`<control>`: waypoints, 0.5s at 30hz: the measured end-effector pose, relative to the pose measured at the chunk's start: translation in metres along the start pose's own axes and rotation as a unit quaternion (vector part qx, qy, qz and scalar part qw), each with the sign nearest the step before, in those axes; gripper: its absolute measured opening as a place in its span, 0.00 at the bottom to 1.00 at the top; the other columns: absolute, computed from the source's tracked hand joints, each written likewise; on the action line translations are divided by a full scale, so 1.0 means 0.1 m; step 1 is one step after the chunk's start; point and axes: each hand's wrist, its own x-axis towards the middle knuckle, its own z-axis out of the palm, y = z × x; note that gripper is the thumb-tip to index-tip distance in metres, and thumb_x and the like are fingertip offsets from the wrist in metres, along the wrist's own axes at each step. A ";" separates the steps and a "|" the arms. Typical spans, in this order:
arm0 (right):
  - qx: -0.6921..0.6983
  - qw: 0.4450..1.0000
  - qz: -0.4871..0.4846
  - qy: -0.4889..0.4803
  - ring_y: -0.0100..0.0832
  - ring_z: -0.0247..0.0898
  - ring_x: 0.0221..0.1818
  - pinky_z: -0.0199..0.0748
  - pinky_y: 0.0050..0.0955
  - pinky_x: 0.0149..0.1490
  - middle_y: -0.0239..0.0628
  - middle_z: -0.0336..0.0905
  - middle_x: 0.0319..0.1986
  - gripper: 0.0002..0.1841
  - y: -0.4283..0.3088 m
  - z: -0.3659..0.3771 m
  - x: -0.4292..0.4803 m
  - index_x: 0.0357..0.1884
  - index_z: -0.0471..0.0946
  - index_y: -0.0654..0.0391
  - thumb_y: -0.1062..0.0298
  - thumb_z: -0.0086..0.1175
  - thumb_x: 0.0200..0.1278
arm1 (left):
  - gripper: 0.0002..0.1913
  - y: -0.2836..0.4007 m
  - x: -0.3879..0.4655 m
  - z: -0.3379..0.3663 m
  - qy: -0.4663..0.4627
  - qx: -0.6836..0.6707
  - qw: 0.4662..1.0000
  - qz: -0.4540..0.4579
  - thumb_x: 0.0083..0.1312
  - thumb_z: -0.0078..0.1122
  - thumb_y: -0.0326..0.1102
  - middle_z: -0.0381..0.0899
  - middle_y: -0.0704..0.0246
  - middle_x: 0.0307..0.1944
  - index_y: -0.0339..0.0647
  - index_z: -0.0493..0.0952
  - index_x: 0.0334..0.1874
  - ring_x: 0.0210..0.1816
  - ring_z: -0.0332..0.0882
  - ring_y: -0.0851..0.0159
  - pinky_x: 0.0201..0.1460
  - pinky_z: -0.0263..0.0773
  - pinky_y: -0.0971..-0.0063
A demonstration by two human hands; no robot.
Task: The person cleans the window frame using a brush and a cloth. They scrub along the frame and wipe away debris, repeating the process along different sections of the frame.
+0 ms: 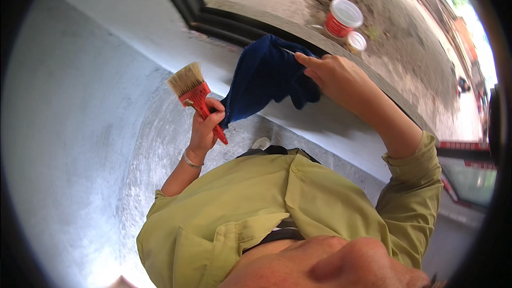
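My left hand (pixel 207 126) grips a flat paintbrush by its red handle, bristles upward. The brush (pixel 195 93) has pale bristles with darker roots. A corner of a dark blue cloth (pixel 260 80) meets the same hand; whether the fingers pinch it is hard to tell. The cloth stretches across to my right hand (pixel 332 76), draping just below the window frame. Beneath my right forefinger, a thin pale tool (pixel 287 51) shows against the cloth. The rest of that tool is hidden by the fingers and fabric.
A black window frame (pixel 236 28) borders the opening ahead. Outside, a red-and-white lidded tub (pixel 339 24) stands beside a smaller white-lidded tub (pixel 356 43). A grey wall (pixel 72 108) rises at left above a concrete floor (pixel 156 168). An open glazed sash (pixel 468 180) is at right.
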 end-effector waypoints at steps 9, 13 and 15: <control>0.009 0.991 -0.114 0.077 0.45 0.76 0.26 0.73 0.40 0.32 0.48 0.76 0.23 0.20 -0.42 0.31 1.32 0.59 0.72 0.51 0.62 0.51 0.65 | 0.04 0.28 0.19 -0.40 0.123 0.006 0.987 0.102 0.62 0.53 0.25 0.67 0.77 0.31 0.40 0.72 0.38 0.31 0.62 0.80 0.34 0.59 0.87; 0.048 0.982 -0.148 0.106 0.43 0.72 0.23 0.72 0.39 0.29 0.42 0.70 0.24 0.24 -0.47 0.33 1.01 0.61 0.70 0.46 0.66 0.53 0.61 | 0.08 0.78 -0.07 -0.63 0.102 0.044 0.960 0.257 0.51 0.49 0.23 0.64 0.72 0.30 0.41 0.68 0.33 0.35 0.62 0.72 0.44 0.61 0.82; 0.020 0.978 -0.180 0.103 0.40 0.73 0.23 0.72 0.36 0.27 0.42 0.68 0.27 0.29 -0.50 0.41 0.72 0.64 0.67 0.44 0.69 0.53 0.58 | 0.08 1.02 -0.19 -0.67 -0.006 -0.088 0.954 0.288 0.50 0.55 0.24 0.68 0.67 0.22 0.44 0.66 0.26 0.25 0.68 0.67 0.35 0.69 0.77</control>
